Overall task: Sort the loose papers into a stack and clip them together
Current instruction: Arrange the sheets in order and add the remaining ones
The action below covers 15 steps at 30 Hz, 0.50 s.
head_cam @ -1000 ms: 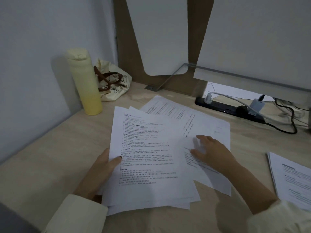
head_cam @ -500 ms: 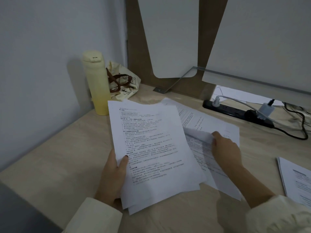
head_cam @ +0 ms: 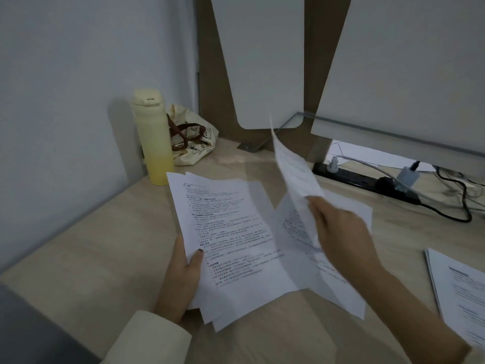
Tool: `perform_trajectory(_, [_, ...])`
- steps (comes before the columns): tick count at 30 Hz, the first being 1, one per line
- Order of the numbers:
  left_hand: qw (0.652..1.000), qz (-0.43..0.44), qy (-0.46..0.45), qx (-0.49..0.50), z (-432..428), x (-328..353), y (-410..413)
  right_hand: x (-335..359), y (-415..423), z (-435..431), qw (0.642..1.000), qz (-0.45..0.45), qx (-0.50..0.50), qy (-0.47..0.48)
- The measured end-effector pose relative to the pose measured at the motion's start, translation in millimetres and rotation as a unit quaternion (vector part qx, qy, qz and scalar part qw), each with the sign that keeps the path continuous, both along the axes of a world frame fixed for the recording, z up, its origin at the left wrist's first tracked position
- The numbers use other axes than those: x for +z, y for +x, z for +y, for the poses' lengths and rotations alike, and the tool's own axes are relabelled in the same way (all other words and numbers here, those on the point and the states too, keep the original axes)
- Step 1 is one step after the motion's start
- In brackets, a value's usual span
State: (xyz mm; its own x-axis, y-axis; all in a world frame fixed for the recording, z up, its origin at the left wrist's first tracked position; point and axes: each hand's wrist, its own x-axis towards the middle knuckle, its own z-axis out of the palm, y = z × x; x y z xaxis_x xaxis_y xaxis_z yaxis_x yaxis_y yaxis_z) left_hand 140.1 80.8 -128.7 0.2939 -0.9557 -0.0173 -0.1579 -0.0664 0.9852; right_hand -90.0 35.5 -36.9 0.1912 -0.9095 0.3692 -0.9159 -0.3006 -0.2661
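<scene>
My left hand [head_cam: 181, 279] grips a bundle of printed sheets [head_cam: 236, 240] by its left edge, thumb on top, holding it tilted above the desk. My right hand [head_cam: 341, 229] pinches a single printed sheet [head_cam: 294, 166] and holds it raised, standing almost on edge above the desk. Another loose sheet [head_cam: 349, 279] lies flat under my right hand and forearm, partly covered by the bundle. A separate pile of printed papers [head_cam: 462, 292] lies at the right edge of the desk. No clip is in view.
A yellow bottle [head_cam: 153, 137] and a cloth bag [head_cam: 191, 140] stand at the back left by the wall. A black power strip [head_cam: 367, 179] with plugs and cables runs along the back right under a white panel [head_cam: 409, 74]. The wooden desk [head_cam: 91, 245] shows bare at the left.
My right hand has pinched one sheet off the desk and lifted it up on edge. My left hand has raised and tilted the bundle. The camera has shifted left.
</scene>
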Motion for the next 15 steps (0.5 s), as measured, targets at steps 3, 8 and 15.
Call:
perform_trajectory(3, [0.999,0.044,0.009,0.01,1,-1,-2,-12,38,26,0.991,0.11,0.067,0.031])
perform_trajectory(8, [0.994,0.102,0.024,0.025,0,2,-6,-42,76,48,0.969,0.041,0.2,0.142])
perform_trajectory(15, [0.997,0.005,0.079,0.0,-6,-6,-3,-40,24,18,0.925,-0.284,0.054,0.246])
